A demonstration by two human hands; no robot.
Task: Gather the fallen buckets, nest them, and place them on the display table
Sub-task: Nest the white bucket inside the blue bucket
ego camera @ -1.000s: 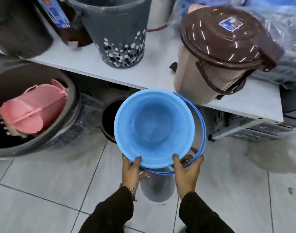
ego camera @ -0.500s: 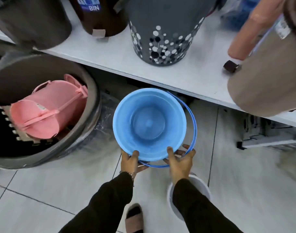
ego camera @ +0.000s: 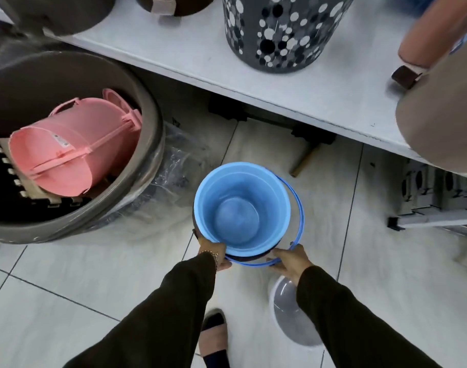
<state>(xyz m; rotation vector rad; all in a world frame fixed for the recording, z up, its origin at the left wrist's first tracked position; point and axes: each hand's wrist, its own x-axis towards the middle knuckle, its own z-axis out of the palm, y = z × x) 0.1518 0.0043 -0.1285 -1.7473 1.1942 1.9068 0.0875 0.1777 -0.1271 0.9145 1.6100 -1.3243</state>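
Note:
A light blue bucket (ego camera: 241, 208) with a blue wire handle stands upright, low over the floor. A dark brown rim (ego camera: 249, 258) shows just under its near edge, so it seems to sit inside a dark bucket. My left hand (ego camera: 214, 254) grips the blue bucket's near left rim. My right hand (ego camera: 290, 261) holds the near right side, where the lowered handle rests. A white bucket (ego camera: 288, 317) with a grey inside stands on the tiles under my right forearm. The white display table (ego camera: 280, 83) runs across the top.
A big grey tub (ego camera: 136, 187) at left holds a pink bucket (ego camera: 75, 144) on its side. On the table stand a grey spotted bin (ego camera: 274, 30), dark bins at the back left and a beige bin (ego camera: 439, 123) at right. My foot (ego camera: 213, 338) is between my arms.
The blue bucket has gone down from table-edge height towards the floor and into the dark bucket. Both hands stayed on its near rim. My view has tilted downward.

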